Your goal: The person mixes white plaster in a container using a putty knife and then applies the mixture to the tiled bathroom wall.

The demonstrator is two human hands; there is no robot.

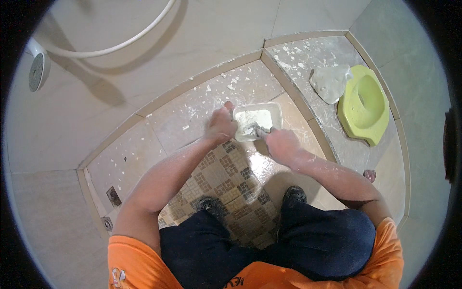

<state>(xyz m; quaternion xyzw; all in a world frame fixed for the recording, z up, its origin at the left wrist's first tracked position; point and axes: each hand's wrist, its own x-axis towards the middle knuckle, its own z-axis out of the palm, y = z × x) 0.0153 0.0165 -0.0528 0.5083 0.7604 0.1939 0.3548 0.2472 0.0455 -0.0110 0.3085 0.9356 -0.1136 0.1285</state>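
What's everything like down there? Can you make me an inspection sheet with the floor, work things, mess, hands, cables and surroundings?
Surface: brown-and-beige patterned tile floor; paler plain tiles beyond, white-flecked.
Job's things: translucent rectangular plastic tub of white paste; small grey tool, partly hidden.
Clutter: lumpy white bundle, material unclear, by a lime-green squat toilet pan.
Hands: left hand holds the tub's left side; right hand holds the tool in the paste.
Cables: nothing seen.
Surroundings: white shower head, white hose.

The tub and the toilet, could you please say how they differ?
The tub is whitish and boxy; the toilet is yellow-green with an oval hollow. The tub looks smaller than the toilet. The left hand holds the tub, while neither hand touches the toilet. Both are open on top.
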